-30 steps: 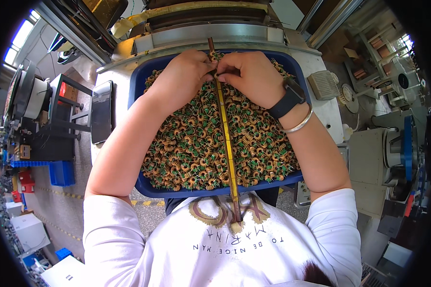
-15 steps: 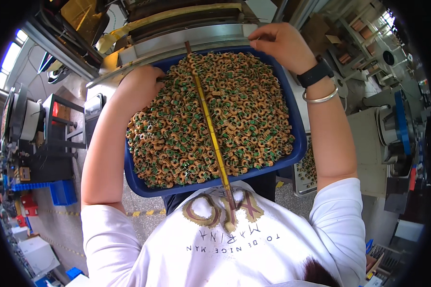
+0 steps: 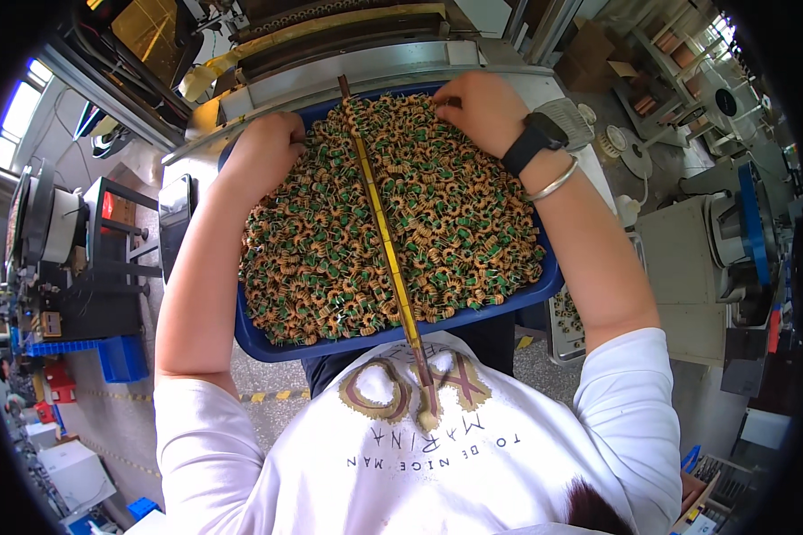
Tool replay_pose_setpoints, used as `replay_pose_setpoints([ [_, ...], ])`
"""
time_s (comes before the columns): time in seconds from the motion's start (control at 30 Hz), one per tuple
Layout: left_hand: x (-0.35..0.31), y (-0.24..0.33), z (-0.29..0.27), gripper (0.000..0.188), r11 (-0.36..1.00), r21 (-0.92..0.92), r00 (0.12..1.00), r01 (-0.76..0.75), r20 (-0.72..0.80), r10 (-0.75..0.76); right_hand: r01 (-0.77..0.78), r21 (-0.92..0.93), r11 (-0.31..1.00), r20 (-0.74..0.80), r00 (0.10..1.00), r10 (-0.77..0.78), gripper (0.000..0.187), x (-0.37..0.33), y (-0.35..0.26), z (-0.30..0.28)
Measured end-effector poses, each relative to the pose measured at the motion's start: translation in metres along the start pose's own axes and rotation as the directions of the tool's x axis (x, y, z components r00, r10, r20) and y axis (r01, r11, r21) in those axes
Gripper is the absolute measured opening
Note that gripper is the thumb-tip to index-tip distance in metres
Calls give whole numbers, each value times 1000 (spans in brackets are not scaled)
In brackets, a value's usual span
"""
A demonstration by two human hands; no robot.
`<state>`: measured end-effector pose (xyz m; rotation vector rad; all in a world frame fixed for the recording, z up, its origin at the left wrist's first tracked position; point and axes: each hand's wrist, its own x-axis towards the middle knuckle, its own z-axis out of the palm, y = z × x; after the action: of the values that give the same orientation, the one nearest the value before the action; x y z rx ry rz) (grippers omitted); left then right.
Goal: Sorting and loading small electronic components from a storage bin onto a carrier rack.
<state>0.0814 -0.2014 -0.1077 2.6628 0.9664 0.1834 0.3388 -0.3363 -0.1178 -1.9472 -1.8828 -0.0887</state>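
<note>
A blue plastic tray [image 3: 277,350] in front of me is heaped with small copper-coloured wound toroid coils [image 3: 459,223] that have green parts and wire leads. Across the heap, from far edge to near edge, lies a long narrow strip [image 3: 379,214], yellow with dark marks along it. My left hand [image 3: 268,152] is curled at the tray's far left, its fingertips hidden against the coils. Over the far right of the heap, my right hand [image 3: 486,107] is closed with thumb and fingers drawn together. Whatever either hand holds is too small or hidden to name.
A metal-framed machine [image 3: 357,64] stands beyond the tray. At the right is a metal tray [image 3: 564,334] with more coils, partly under my forearm. A dark flat device [image 3: 176,203] lies to the left. A black cart frame [image 3: 116,241] stands farther left.
My right hand has moved left and slightly nearer, from beyond the tray's far right rim to over the coils. My left hand has barely shifted, staying at the far left.
</note>
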Motion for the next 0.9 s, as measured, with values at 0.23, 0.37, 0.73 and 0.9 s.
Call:
replay_pose_setpoints([
  [0.23, 4, -15, 17, 18, 985, -154, 983, -79, -175, 52, 29, 42, 999, -47, 999, -27, 16, -2, 1, 1],
  [0.37, 6, -8, 10, 18, 999, -35, 999, -22, -40, 20, 33, 167, 985, -81, 997, -20, 18, -4, -3, -12],
  [0.73, -7, 3, 16, 20, 982, 145, 943, -123, -291, 161, 34, 500, 865, 131, 985, -115, 15, 4, -69, -5],
  [0.9, -11, 25, 11, 20, 876, -361, 901, -319, -403, 162, 158, 374, 914, 18, 984, -177, 15, -1, -67, 4],
])
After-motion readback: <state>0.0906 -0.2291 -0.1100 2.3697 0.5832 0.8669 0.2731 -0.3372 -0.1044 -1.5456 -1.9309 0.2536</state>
